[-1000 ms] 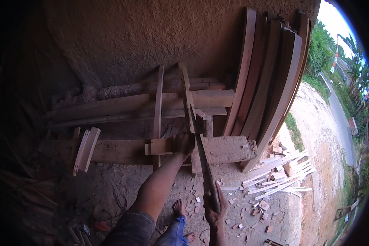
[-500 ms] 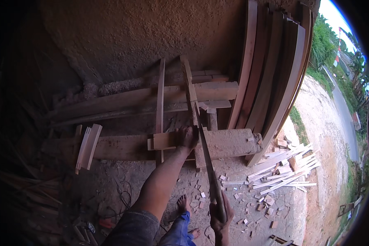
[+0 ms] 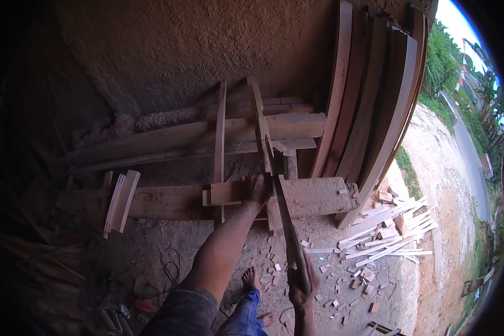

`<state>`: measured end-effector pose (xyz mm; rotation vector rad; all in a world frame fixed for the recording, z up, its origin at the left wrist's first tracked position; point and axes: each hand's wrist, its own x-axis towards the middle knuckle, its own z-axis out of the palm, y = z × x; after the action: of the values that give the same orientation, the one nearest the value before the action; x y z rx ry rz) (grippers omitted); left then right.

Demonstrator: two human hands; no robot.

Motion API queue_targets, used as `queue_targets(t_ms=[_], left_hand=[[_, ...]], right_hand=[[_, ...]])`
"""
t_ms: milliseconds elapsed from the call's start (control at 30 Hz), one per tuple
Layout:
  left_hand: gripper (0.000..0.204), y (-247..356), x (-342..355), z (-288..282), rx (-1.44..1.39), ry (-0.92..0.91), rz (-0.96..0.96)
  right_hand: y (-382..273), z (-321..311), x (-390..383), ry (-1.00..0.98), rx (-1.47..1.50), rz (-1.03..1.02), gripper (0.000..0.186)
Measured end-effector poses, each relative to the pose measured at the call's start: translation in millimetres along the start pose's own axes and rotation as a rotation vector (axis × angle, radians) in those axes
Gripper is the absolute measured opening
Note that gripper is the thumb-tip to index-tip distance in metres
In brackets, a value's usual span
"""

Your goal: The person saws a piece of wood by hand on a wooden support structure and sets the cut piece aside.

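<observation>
Wooden planks (image 3: 341, 129) lean on seemingly earthen wall (image 3: 179, 50).

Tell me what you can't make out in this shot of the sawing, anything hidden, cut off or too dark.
Head view:
- Where the handsaw meets the wooden strip: covered by the left hand.
- Saw handle: wrapped by the right hand.
- Saw teeth: too small.
- Left third of the picture: too dark to identify.
- Offcuts at right: bent by the fisheye rim.

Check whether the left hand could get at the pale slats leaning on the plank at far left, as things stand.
Probably not without letting go: the left hand presses a small wood block beside the saw, and the pale slats sit well off leftward.
</observation>
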<state>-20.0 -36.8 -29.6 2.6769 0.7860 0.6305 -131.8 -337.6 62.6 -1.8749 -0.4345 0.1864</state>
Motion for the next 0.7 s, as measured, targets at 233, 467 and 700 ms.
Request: queue_targets(t_ms=[233, 467, 700], left_hand=[[0.023, -7.9, 5.9, 3.0, 0.023, 0.034, -0.026], [0.023, -12.7, 2.3, 9.3, 0.021, -0.028, 0.016], [0.023, -5.5, 4.7, -1.4, 0.029, -0.045, -0.046]], right_hand=[[21.1, -28.9, -63.6, -0.037, -0.172, -0.074, 0.056], [12.0, -7.2, -23.4, -0.048, -0.101, -0.02, 0.057], [25.5, -17.9, -54.6, -0.014, -0.171, -0.12, 0.056]])
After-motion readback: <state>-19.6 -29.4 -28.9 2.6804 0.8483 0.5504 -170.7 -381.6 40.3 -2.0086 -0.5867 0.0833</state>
